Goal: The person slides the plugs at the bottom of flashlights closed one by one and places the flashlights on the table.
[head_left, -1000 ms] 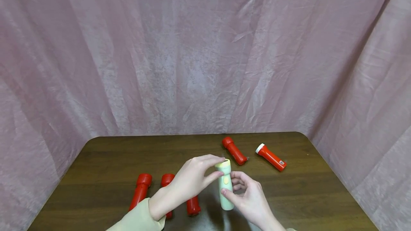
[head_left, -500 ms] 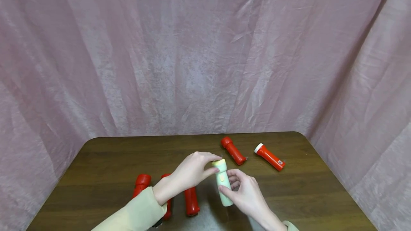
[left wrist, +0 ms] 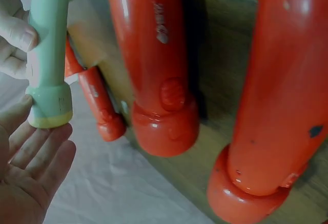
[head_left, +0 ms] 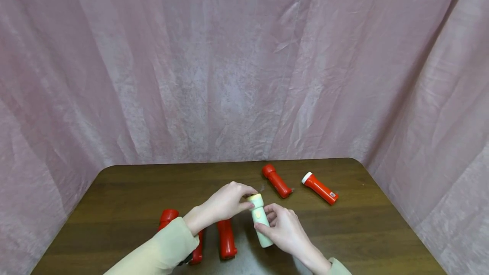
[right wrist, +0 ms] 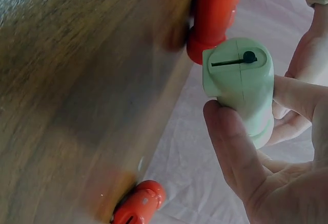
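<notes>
A pale green flashlight [head_left: 260, 223] with a yellow rim and yellow switch is held above the table, its head tilted to the left. My right hand [head_left: 284, 229] grips its body between thumb and fingers. At the head end, my left hand [head_left: 228, 200] pinches the flashlight, thumb on the side and fingers at the yellow rim. In the left wrist view, the left hand's thumb touches the head of the green flashlight [left wrist: 50, 55] and its fingers lie against the lens end. The right wrist view shows the flashlight's tail [right wrist: 238, 62], with a slot and a dark knob.
Several red flashlights lie on the brown wooden table [head_left: 363, 232]. One red flashlight [head_left: 227, 241] is near the left forearm, with others partly under the sleeve. Farther back are a red flashlight [head_left: 277, 182] and a white-rimmed red flashlight [head_left: 321, 189]. A pink curtain [head_left: 229, 75] hangs behind.
Both hands have shifted slightly left with the green flashlight, which has gone from nearly upright to tilted left. The left forearm now covers more of the red flashlights below it.
</notes>
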`<state>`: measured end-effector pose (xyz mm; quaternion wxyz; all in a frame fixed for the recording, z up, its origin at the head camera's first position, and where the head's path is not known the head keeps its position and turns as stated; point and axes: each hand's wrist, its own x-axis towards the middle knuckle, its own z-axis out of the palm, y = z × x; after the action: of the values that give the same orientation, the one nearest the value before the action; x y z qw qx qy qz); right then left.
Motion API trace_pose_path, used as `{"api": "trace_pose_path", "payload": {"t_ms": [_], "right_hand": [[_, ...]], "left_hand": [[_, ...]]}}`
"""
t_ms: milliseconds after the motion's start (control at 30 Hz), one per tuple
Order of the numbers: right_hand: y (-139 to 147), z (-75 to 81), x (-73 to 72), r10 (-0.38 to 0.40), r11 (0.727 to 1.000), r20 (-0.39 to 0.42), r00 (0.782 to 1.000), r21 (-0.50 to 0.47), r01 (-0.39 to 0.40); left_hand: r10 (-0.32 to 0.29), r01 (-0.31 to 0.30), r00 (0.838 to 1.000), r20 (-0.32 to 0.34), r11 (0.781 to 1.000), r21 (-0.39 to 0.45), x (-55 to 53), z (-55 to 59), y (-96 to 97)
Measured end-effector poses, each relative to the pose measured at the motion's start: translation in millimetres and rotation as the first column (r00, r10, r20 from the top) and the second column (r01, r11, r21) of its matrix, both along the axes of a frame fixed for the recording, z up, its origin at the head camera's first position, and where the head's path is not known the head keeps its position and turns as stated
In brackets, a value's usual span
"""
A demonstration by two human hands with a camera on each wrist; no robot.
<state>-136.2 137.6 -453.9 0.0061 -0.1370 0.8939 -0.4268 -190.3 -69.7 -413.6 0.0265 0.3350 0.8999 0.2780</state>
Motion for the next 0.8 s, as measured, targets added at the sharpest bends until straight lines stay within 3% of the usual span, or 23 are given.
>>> {"api": "trace_pose_path", "payload": {"t_ms": [600,800], "right_hand": [[-9,-14.2,-12.0,0.038,0.993,0.01,0.999,0.112,-0.038],[-11,-16.6,-14.5,0.03,0.987,0.001,1.0,0.157,-0.029]], "left_hand": [[-0.043,0.047,0.998,0.035,0.991,-0.125,-16.2,-20.2,-1.6],[-0.037,0.043,0.998,0.055,0.991,-0.125,-19.3,-23.8,-1.0]]}}
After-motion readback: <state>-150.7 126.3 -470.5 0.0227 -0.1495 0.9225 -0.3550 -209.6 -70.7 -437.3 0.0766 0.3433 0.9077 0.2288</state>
